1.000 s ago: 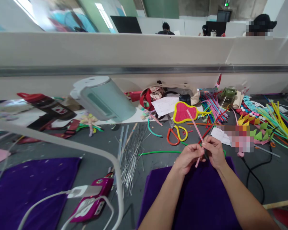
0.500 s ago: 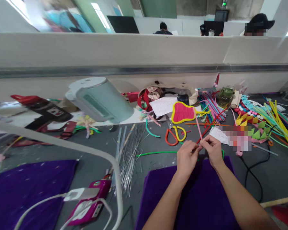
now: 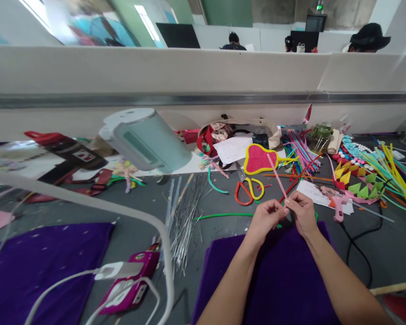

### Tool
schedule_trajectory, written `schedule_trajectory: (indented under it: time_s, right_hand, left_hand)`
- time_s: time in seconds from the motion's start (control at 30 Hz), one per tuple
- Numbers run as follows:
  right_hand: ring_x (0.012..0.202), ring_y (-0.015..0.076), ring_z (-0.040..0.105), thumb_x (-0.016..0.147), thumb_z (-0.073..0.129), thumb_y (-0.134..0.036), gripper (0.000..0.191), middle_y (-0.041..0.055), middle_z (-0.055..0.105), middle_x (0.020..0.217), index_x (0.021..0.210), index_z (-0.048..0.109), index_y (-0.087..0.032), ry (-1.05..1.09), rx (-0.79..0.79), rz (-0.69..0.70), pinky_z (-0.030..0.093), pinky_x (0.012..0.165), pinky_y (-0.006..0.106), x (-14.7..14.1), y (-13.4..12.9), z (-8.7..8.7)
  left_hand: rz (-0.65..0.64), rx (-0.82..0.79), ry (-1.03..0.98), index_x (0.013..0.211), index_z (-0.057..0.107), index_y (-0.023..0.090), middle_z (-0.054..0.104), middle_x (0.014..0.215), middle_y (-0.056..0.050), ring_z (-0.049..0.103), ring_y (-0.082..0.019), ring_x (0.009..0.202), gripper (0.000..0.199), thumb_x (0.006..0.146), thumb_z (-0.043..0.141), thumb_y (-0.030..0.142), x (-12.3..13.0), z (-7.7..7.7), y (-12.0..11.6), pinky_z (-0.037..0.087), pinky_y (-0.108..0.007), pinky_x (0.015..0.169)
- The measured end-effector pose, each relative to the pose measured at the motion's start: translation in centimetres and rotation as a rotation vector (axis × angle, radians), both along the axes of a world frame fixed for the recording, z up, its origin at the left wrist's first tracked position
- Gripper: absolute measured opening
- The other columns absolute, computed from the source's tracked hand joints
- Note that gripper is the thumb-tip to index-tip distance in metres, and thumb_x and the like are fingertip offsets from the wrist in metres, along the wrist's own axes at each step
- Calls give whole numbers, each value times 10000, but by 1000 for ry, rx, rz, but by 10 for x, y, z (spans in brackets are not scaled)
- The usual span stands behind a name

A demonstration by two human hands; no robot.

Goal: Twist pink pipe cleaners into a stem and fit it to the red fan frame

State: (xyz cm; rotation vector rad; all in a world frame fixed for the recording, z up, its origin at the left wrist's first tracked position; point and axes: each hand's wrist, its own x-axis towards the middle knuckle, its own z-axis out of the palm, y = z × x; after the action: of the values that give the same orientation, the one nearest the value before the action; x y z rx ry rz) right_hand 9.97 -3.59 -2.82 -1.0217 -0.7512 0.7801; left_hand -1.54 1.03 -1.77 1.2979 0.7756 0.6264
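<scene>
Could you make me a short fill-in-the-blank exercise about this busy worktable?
The right hand holds a ____ pipe cleaner, the left hand close beside it.
The paddle-shaped piece is edged in ____.
The dark bottle has a ____ lid.
The cloth nearest both hands is ____.

Missing words: pink; yellow; red; purple.

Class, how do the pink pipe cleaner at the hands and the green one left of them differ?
The pink pipe cleaner is pinched in the right hand; the green pipe cleaner lies on the table. The pink one slants upward in view, while the green one runs nearly level. Both are thin.
</scene>
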Motion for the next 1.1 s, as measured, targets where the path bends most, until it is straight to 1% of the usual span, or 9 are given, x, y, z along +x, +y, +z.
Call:
schedule_trajectory:
  time_s: [0.17, 0.27, 0.37, 0.5, 0.63, 0.77, 0.87, 0.97, 1.1]
  right_hand:
    - [547, 122, 480, 744, 640, -230, 179, -30, 547, 565, 580, 583, -188, -159, -53, -105, 379, 568, 255, 1, 2, -4]
    - [538, 119, 467, 751, 630, -236, 182, -31, 540, 570, 583, 580, -189, -226, -72, -135, 369, 557, 254, 0, 2, -6]
    - [534, 120, 478, 753, 623, -221, 180, -37, 537, 559, 586, 564, -192, -214, -64, -97, 367, 559, 255, 0, 1, -5]
    - [541, 109, 447, 732, 638, -193, 183, -49, 496, 555, 573, 547, -190, -124, -32, -22, 345, 560, 248, 0, 0, -2]
    - [578, 110, 443, 694, 671, -191, 179, -38, 493, 609, 559, 552, -184, 30, 28, 101, 345, 566, 246, -1, -3, 3]
    - [574, 109, 443, 682, 676, -200, 185, -36, 497, 610, 549, 549, -185, 101, 33, 134, 353, 565, 245, -1, -3, 4]
    - [553, 105, 437, 689, 680, -207, 191, -45, 501, 574, 550, 551, -186, 53, -13, 30, 350, 558, 240, 2, 0, 1]
    - [551, 118, 475, 718, 661, -235, 180, -38, 541, 549, 567, 574, -189, -44, -58, -59, 380, 575, 249, 3, 2, -2]
    - [550, 125, 502, 735, 642, -245, 171, -27, 569, 563, 581, 593, -188, -147, -85, -104, 392, 568, 253, 2, 2, -3]
  left_hand:
    - [233, 815, 326, 673, 586, 176, 561, 671, -10, 503, -143, 679, 183, 806, 600, 301, 1, 3, -8, 362, -253, 631]
    - [226, 971, 364, 625, 576, 176, 527, 635, -17, 477, -149, 665, 263, 857, 533, 291, 0, 3, -9, 341, -263, 618]
    - [183, 802, 268, 601, 576, 172, 514, 600, -2, 481, -136, 622, 240, 811, 589, 288, -1, 1, -5, 350, -250, 589]
    - [10, 186, 46, 589, 574, 152, 495, 505, 37, 433, -86, 444, 260, 713, 688, 351, -4, 1, 2, 344, -216, 464]
    - [-161, -293, -197, 583, 579, 133, 527, 494, 35, 480, -81, 458, 331, 557, 814, 364, -7, 1, 4, 468, -254, 550]
    - [-215, -433, -254, 582, 552, 140, 492, 484, 52, 447, -68, 439, 369, 538, 826, 383, -4, 1, 1, 506, -297, 575]
    - [-59, -146, -92, 643, 576, 144, 525, 548, 30, 482, -88, 492, 317, 637, 757, 404, 0, 1, -1, 450, -239, 541]
    - [140, 360, 136, 734, 610, 167, 577, 659, 5, 516, -121, 606, 205, 712, 699, 351, 1, 2, -4, 410, -233, 578]
    - [212, 849, 308, 673, 610, 185, 565, 677, -18, 510, -150, 697, 186, 824, 582, 289, 0, 4, -8, 382, -264, 653]
